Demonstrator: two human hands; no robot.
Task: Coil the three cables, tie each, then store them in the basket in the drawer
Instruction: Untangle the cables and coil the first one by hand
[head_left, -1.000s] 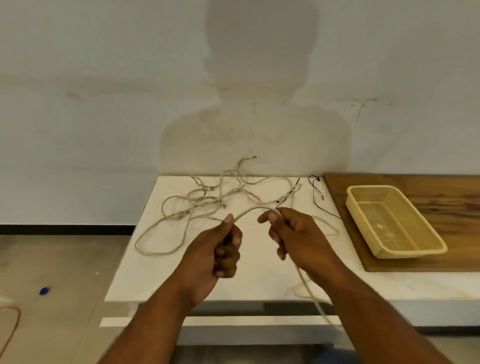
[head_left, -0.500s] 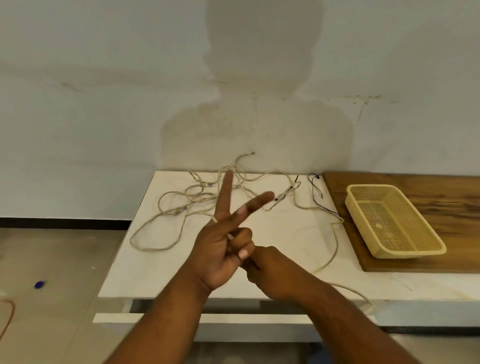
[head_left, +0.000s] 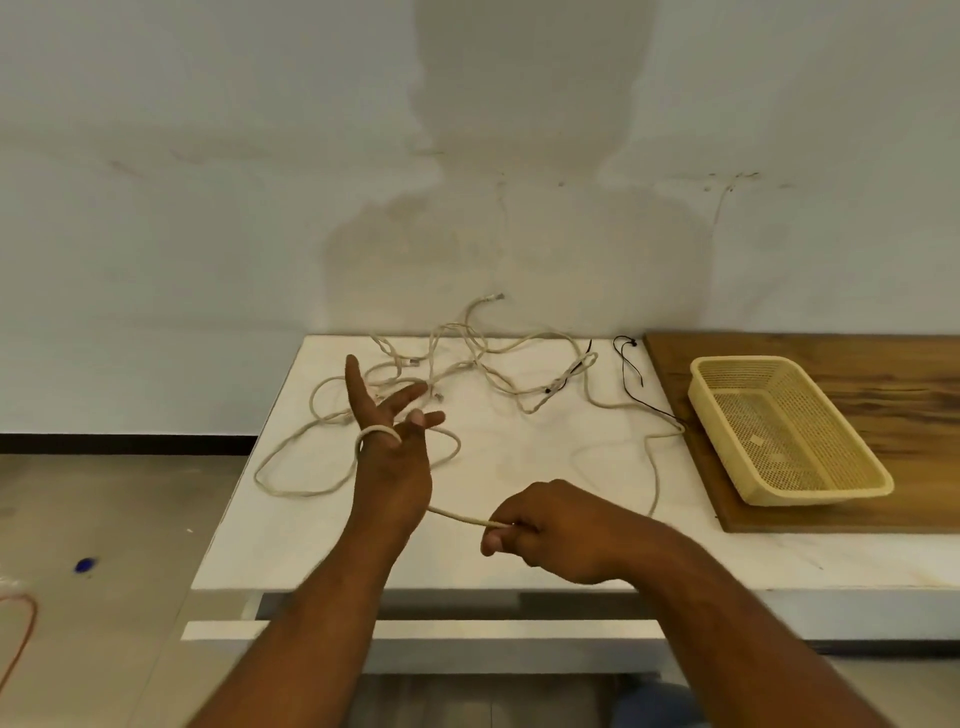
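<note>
A loop of the beige cable (head_left: 457, 516) is carried round the straight, spread fingers of the left hand (head_left: 392, 467); which fingers cannot be told. 1 strand is pinched by the curled right hand (head_left: 561, 530). The remainder is tangled on the table (head_left: 311, 519), its separate cables indistinguishable, near the basket (head_left: 821, 499).

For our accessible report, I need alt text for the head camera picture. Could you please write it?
A person's left hand, fingers spread, has a beige cable looped round its fingers, while the right hand pinches the same cable. More cables lie tangled on the white table; a yellow basket sits on a wooden board at right.
</note>
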